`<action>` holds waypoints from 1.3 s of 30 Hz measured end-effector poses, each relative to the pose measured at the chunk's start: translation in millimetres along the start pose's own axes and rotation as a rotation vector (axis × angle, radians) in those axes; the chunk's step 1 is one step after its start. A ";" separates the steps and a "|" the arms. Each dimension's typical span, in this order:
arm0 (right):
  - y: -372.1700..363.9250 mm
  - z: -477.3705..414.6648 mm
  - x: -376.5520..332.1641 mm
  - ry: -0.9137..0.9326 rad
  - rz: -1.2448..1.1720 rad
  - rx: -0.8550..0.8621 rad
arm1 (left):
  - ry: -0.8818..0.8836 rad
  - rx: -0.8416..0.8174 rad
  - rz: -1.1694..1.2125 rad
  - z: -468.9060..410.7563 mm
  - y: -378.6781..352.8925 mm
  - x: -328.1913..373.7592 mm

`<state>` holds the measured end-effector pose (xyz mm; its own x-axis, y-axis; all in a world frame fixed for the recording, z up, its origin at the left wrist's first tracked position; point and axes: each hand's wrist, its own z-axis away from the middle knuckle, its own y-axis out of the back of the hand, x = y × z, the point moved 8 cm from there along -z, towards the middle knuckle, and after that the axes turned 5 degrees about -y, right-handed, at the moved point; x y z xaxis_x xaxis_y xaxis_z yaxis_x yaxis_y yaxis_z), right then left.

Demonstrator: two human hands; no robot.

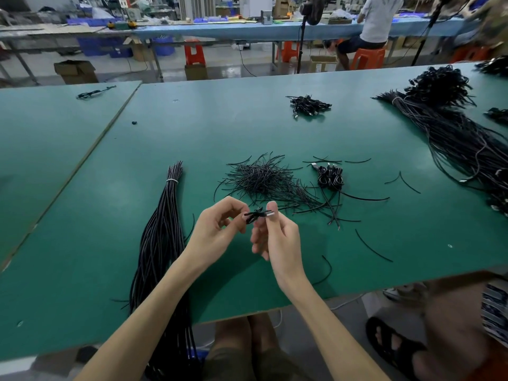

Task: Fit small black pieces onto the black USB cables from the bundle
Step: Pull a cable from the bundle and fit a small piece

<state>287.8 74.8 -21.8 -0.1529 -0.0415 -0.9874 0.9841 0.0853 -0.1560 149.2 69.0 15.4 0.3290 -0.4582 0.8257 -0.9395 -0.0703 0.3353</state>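
Over the green table [82,243], both my hands hold one coiled black USB cable [254,215]. My left hand [217,229] pinches its black loop end. My right hand [277,237] pinches the end with the silver plug, which points right. A long bundle of black cables [162,243], tied with a white band near its top, lies left of my hands and hangs over the front edge. A loose heap of short thin black pieces [264,177] lies just beyond my hands. A small group of coiled cables [330,176] sits right of the heap.
A second small pile of coiled cables [309,105] lies farther back. A big mass of black cables [453,127] covers the right side. Stray thin pieces [373,247] lie near the front right. Another person's sandalled foot [393,345] is below the table edge.
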 end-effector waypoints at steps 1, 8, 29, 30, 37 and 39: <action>0.0 -0.7 1.7 -0.015 0.018 0.000 | 0.006 -0.004 -0.022 0.3 -0.4 -0.8; -3.5 -2.2 0.0 -0.012 -0.019 -0.079 | 0.035 0.001 -0.025 0.2 2.2 -3.5; -1.2 8.8 -27.2 0.354 0.416 0.111 | 0.081 0.061 -0.097 3.3 5.4 0.8; -1.3 10.1 -28.9 0.380 0.435 0.125 | 0.076 0.056 -0.102 3.5 4.2 0.6; 3.5 3.5 -14.4 0.248 0.279 0.104 | 0.015 0.155 -0.156 2.2 11.4 2.3; 3.5 1.1 -6.5 0.126 0.123 0.065 | -0.025 0.242 -0.183 3.0 20.0 5.6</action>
<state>292.4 74.3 -15.8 -0.0377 0.0905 -0.9952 0.9992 0.0176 -0.0362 131.9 62.3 25.4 0.4954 -0.4400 0.7490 -0.8612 -0.3614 0.3573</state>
